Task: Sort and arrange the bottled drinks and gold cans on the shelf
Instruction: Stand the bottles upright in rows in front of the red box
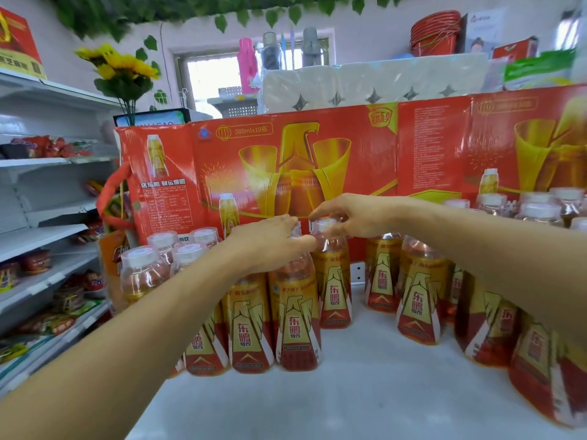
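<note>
Bottles of orange drink stand in bunches on the white shelf (365, 392), with tall red boxes (286, 160) behind them like a wall. Both hands reach in over the tops.

The left hand (270, 246) sits on the neck of a front bottle (297, 315). Its fingers (287, 222) curl round the cap end and the thumb presses from the near side, so it holds that bottle tight. This bottle is the last one in a neat row on the left, and it touches the bottle next to it.

The right hand (346, 214) is over the bottle behind (333, 271), which stands a little apart, close to the red boxes. Its fingers bend round the white cap and seem to pinch it, though the picture is a bit blurry there.

Holding bottles by the top looks smart, because the sides are packed close. I think the hands are lining these two up with the left row. More bottles wait in a loose group on the right (422, 293). I see no gold cans here.
</note>
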The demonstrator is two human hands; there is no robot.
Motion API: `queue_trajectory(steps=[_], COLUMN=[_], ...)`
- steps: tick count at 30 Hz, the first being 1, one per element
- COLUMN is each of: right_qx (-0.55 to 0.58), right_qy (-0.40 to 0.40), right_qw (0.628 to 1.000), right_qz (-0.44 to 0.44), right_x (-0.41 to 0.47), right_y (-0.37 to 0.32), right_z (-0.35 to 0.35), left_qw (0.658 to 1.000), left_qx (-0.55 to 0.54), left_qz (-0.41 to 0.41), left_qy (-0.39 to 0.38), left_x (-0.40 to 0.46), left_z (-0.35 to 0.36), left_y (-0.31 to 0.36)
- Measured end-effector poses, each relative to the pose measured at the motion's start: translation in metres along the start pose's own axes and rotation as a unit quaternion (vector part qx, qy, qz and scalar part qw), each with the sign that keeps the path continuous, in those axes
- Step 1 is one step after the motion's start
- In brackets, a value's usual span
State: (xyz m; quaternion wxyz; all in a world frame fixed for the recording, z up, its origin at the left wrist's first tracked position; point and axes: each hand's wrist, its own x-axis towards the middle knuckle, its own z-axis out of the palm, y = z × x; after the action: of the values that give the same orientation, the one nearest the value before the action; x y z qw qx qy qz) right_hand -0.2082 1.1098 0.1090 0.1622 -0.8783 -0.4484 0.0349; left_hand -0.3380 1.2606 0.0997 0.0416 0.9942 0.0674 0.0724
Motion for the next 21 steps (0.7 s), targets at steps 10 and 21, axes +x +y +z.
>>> queue_trajectory(steps=[10, 21], right_qx=[-0.18, -0.02], right_qy=[0.022, 0.032], right_qw=[0.968, 0.991], right_qz=[0.173, 0.129], right_x=[-0.032, -0.031], right_y=[0.039, 0.045], right_z=[-0.036, -0.03], left_qw=[0.99, 0.99], left_qx=[-0.117, -0.11], left_qz=[0.07, 0.09], left_qy=[0.023, 0.019], left_x=[0.015, 0.051], left_z=[-0.015, -0.003], left_y=[0.02, 0.03])
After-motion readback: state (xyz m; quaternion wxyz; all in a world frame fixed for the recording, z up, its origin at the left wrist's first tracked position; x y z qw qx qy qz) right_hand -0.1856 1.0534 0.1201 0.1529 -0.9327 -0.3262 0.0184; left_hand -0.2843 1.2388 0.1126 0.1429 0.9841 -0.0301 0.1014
